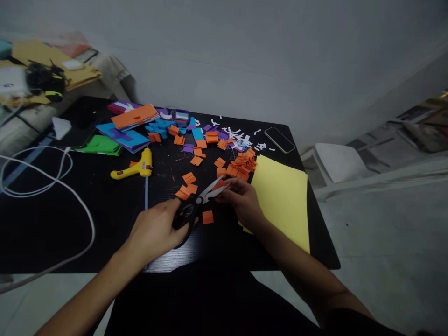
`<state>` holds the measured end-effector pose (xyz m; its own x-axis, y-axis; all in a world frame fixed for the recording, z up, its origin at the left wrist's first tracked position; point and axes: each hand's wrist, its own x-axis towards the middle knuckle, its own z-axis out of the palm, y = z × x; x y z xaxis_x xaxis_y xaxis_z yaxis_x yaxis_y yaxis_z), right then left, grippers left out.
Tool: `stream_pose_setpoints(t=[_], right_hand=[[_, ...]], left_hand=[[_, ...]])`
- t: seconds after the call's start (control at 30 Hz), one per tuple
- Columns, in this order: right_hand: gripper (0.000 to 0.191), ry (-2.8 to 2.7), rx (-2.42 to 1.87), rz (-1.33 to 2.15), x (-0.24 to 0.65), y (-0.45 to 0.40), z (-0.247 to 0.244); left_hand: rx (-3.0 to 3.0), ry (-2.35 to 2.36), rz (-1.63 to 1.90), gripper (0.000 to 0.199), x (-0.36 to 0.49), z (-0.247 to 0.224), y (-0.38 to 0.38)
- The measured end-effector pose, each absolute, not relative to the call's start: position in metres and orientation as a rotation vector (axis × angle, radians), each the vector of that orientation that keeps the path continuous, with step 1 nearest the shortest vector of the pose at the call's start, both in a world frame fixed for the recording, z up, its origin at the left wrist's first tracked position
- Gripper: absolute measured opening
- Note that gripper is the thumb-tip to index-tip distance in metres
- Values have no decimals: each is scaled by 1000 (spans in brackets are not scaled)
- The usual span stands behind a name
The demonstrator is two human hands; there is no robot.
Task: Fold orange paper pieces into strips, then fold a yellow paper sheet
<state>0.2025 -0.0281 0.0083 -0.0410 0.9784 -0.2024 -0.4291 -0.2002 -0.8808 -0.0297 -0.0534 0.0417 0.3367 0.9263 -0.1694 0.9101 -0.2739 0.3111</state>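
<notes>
I hold scissors (199,200) clamped in my left hand (156,228), blades parted at orange paper (220,184) pinched by my right hand (247,203), yellow sheets (283,198) beside that pinch.

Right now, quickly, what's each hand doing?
Left hand: closed on the scissors.
Right hand: fingers closed, holding a small orange paper.

I get a dim room on my feed: plain grey wall (245,60) behind a black table (45,233), wood grain showing where light glints near its front edge. Pale tiled floor (378,242). White seat (336,163) at right; blurred clutter (427,121) beyond it.
</notes>
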Motion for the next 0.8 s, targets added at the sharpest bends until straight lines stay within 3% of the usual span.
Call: stream_pose_setpoints(t=[0.4,0.57,0.8], right_hand=[[29,-745,-1037,1601,201,-26,1],[42,-721,-1032,1670,201,-26,-3],[34,-757,-1022,1708,199,-27,-5]], left_hand=[[2147,1808,53,43,-42,52,-24],[2209,1922,-8,35,-31,63,4],[2320,1903,-52,36,-7,53,32]])
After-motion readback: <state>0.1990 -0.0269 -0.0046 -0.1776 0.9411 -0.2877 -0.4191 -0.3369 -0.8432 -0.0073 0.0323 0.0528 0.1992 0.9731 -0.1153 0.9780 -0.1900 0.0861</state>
